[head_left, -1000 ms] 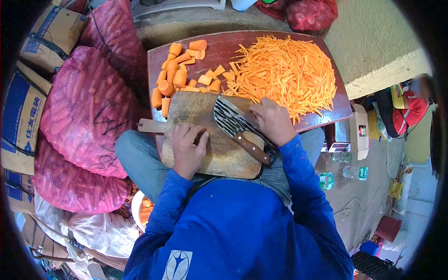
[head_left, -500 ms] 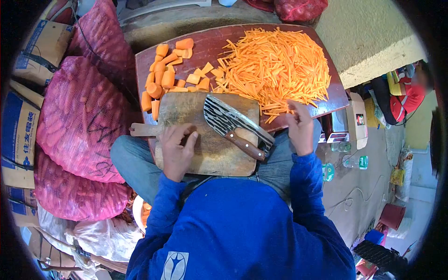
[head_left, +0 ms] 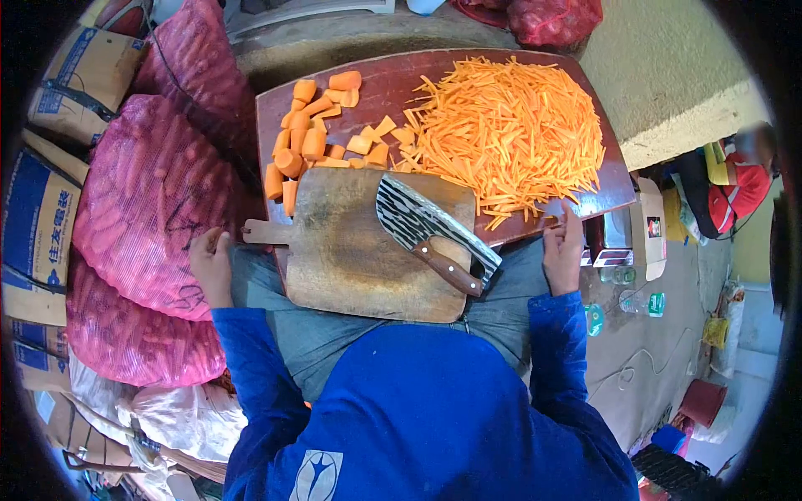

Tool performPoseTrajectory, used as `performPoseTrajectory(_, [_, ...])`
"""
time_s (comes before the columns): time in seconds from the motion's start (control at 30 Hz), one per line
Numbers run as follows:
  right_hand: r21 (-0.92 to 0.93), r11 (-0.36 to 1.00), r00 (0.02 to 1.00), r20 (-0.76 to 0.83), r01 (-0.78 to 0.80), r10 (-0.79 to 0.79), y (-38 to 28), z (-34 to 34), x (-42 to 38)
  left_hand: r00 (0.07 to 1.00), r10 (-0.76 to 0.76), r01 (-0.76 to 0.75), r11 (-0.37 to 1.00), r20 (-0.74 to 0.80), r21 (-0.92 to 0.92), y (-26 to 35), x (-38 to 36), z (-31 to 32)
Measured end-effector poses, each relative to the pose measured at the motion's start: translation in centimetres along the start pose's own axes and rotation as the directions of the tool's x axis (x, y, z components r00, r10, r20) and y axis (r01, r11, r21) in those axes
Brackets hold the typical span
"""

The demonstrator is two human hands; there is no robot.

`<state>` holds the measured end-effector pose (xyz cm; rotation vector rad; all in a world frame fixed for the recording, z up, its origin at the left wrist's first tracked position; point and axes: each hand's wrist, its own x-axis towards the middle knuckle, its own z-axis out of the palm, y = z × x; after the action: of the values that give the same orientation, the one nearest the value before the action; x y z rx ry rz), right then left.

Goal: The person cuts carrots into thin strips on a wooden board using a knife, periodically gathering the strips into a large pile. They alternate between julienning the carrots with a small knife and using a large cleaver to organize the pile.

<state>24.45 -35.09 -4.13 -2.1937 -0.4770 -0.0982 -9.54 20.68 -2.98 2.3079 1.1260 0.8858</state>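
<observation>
A cleaver (head_left: 426, 225) with a wooden handle was seen lying flat and unheld on a wooden cutting board (head_left: 351, 250), which rested on the lap and against the red-brown table (head_left: 393, 83). The left hand (head_left: 210, 265) was placed beside the board's handle at the knee, fingers loosely curled, gripping nothing. The right hand (head_left: 562, 249) was found at the table's near right edge, open, just below the heap of carrot strips (head_left: 514, 129). Carrot chunks (head_left: 313, 138) were piled at the table's left.
</observation>
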Motion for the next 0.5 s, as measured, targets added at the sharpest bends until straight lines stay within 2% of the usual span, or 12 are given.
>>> performPoseTrajectory(0.03, [-0.184,0.976,0.992,-0.014,0.12,-0.125,-0.3,-0.5,0.4,0.992,0.04,-0.051,0.994,0.119,0.098,-0.9,0.5,-0.5])
performPoseTrajectory(0.07, [-0.363,0.904,0.969,-0.01,0.227,-0.248,-0.5,-0.9,0.7,0.992,0.041,-0.052,0.994,0.116,0.1,-1.2,1.3,-0.6])
performPoseTrajectory(0.1, [-0.281,0.948,0.988,-0.001,0.149,-0.156,0.0,-1.2,0.7,0.945,-0.092,0.004,0.962,0.314,0.271,-1.3,2.3,-0.3])
performPoseTrajectory(0.13, [-0.281,0.948,0.988,-0.003,0.148,-0.155,0.6,-1.3,0.7,0.846,-0.249,0.019,0.897,0.472,0.441,-1.6,3.4,0.0])
performPoseTrajectory(0.17, [-0.21,0.975,0.995,-0.049,0.075,-0.088,1.2,-1.2,0.8,0.847,-0.247,0.017,0.897,0.47,0.441,-3.1,4.7,0.4])
performPoseTrajectory(0.2, [-0.133,0.991,0.996,-0.087,0.006,-0.017,1.8,-1.1,0.9,0.734,-0.144,-0.196,0.891,0.663,0.41,-5.8,5.9,1.3])
performPoseTrajectory(0.23, [-0.08,0.996,0.997,-0.068,-0.05,0.044,2.4,-1.1,1.0,0.569,-0.058,-0.393,0.857,0.82,0.333,-7.9,6.8,2.1])
performPoseTrajectory(0.27, [-0.073,0.996,0.997,-0.069,-0.049,0.044,2.6,-0.9,1.1,0.572,-0.06,-0.395,0.854,0.818,0.339,-9.3,7.5,2.8])
performPoseTrajectory(0.33, [-0.102,0.994,0.994,-0.099,-0.048,0.038,2.6,-0.8,1.0,0.444,-0.014,-0.491,0.833,0.896,0.256,-10.7,8.5,4.1])
performPoseTrajectory(0.37, [-0.139,0.989,0.994,-0.098,-0.06,0.047,2.5,-0.8,0.9,0.445,-0.012,-0.494,0.831,0.896,0.257,-11.0,9.3,4.9])
performPoseTrajectory(0.47, [-0.134,0.991,0.994,-0.109,-0.004,-0.011,2.7,-0.7,0.9,0.0,-0.14,-0.755,0.65,0.99,0.092,-10.5,11.5,7.3])
performPoseTrajectory(0.5, [-0.138,0.99,0.993,-0.114,-0.005,-0.011,2.9,-0.7,0.9,0.094,-0.175,-0.687,0.701,0.98,0.191,-14.8,11.4,9.7])
